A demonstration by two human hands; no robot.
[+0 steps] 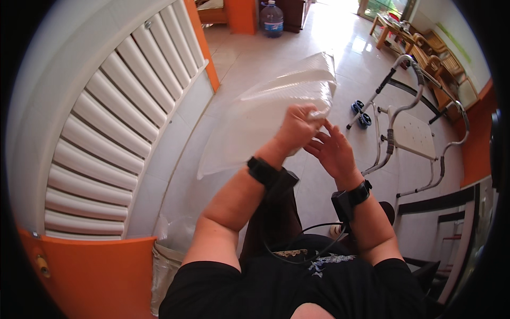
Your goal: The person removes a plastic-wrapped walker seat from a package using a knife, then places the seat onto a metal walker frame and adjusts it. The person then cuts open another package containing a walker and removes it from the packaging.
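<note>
A large sheet or bag of clear, ribbed plastic [259, 131] hangs in front of me above the tiled floor. Its bunched edge is gripped in my left hand [297, 127], whose fingers curl around the plastic near the upper right of the sheet. My right hand [334, 153] is just beside it, with its fingers apart and their tips close to the gathered edge. Whether those fingertips touch the plastic is hard to see. A black band with a small device sits on each of my wrists.
A white slatted panel [119, 119] and an orange door [91, 275] stand on the left. To the right is a metal-framed walker [392, 131] with a white perforated seat [414, 133], near a blue-wheeled roller [361, 114]. Farther back are a water jug [271, 20] and wooden chairs [438, 60].
</note>
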